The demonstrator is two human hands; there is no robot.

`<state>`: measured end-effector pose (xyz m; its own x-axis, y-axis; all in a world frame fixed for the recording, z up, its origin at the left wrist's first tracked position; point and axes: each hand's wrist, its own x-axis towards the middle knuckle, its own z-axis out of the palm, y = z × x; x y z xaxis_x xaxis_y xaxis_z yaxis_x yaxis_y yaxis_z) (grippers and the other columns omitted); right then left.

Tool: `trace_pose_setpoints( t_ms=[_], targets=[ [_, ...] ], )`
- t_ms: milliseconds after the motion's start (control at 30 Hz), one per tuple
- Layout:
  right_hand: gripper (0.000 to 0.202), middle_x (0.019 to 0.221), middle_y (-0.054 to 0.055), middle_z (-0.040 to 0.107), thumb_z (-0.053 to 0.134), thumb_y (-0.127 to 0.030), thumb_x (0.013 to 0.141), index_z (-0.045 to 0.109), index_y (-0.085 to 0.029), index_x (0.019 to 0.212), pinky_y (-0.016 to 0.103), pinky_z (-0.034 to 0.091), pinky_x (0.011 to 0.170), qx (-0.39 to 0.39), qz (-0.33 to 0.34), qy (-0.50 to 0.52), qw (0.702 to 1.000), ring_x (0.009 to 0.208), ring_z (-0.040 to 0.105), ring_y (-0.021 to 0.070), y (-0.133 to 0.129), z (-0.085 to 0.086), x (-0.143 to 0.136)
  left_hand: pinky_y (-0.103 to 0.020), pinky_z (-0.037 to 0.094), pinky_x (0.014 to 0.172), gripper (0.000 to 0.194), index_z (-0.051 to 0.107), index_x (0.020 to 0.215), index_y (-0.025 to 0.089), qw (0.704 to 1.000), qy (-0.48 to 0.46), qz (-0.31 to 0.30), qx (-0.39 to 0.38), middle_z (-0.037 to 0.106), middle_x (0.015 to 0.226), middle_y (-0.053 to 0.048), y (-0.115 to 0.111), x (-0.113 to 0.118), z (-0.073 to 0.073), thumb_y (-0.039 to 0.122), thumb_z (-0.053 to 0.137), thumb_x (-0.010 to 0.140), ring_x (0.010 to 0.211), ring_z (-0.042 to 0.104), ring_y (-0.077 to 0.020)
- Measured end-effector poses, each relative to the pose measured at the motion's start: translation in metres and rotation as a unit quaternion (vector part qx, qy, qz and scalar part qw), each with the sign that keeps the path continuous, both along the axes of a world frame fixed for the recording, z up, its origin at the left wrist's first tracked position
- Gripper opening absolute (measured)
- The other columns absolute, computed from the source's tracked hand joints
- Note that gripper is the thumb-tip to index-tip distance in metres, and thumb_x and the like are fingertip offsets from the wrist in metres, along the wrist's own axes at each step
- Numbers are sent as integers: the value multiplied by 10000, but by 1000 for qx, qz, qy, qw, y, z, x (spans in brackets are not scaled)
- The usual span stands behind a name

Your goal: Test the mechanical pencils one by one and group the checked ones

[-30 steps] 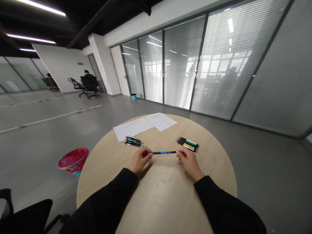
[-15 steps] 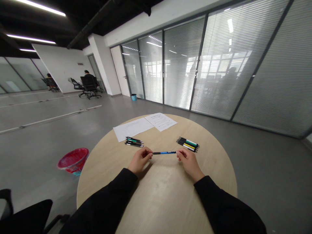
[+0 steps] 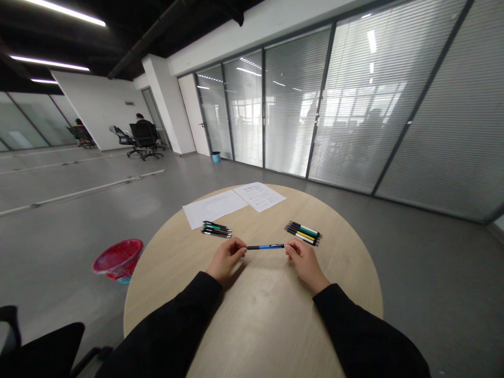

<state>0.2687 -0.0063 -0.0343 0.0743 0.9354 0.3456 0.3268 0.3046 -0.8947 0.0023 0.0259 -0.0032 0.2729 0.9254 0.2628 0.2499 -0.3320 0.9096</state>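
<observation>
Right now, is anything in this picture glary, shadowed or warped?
Head view: pale glare and reflections streak the glass partition; the wide lens seems to stretch the wood-grain table toward the viewer. Head view, too: a soft shadow falls beside the left hand, the blue pen looks fairly sharp, and the printed sheet has text too small to read.

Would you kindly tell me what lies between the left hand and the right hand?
In the head view, a blue-and-black pen spans from the left hand to the right hand.

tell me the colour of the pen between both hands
The pen is blue, with a dark section by the left hand; the head view shows it.
</observation>
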Motion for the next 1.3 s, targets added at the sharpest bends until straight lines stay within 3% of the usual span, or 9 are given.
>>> trace_pose_setpoints(
  t_ms=[1300],
  targets=[
    [304, 597, -33, 476, 474, -377, 947, 506, -205, 698, 252, 321, 573, 24, -3, -51, 998, 587, 456, 143, -1, 0, -1, -247, 408, 600, 192, 611, 776, 159, 1000, 4, -1, 4, 580, 686, 6, -1, 1, 1, 336, 684, 786, 627, 524, -130]
  ],
)
